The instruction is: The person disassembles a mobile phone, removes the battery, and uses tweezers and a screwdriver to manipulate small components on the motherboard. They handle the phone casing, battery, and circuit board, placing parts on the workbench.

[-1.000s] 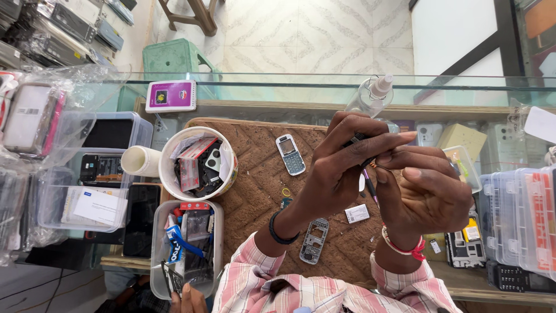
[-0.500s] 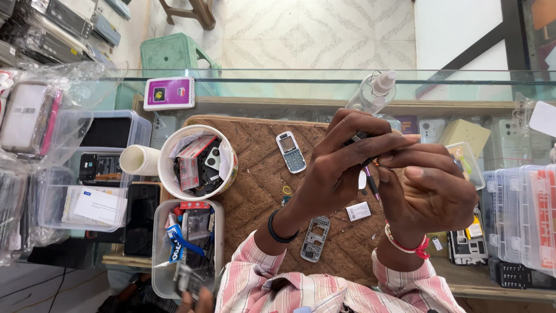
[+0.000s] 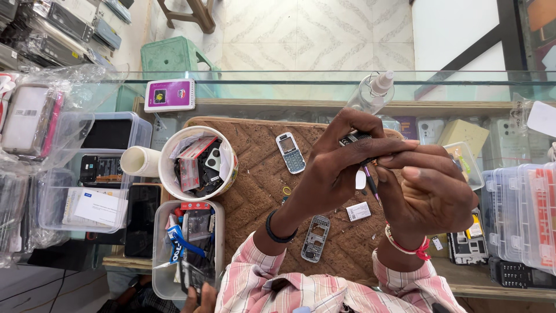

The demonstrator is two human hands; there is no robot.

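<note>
My left hand (image 3: 341, 168) is raised over the brown mat (image 3: 255, 174), fingers pinched on a small dark phone part (image 3: 354, 138). Beside it my right hand (image 3: 431, 194) grips a thin dark tool (image 3: 370, 182) whose tip points down between the two hands. Both hands touch each other. On the mat below lie a small grey keypad phone (image 3: 289, 152), a bare phone frame (image 3: 315, 237) and a small white label-like piece (image 3: 358, 211).
A round white tub (image 3: 200, 163) of parts and a clear box (image 3: 188, 243) of tools stand left of the mat. A clear spray bottle (image 3: 370, 93) stands at the back. Clear plastic boxes (image 3: 521, 214) sit at right, bagged phone cases (image 3: 35, 122) at left. Another person's hand (image 3: 197, 293) is at the bottom.
Both hands have stayed nearly still, working on the small part. The other person's hand at the bottom edge has shifted a little to the right.
</note>
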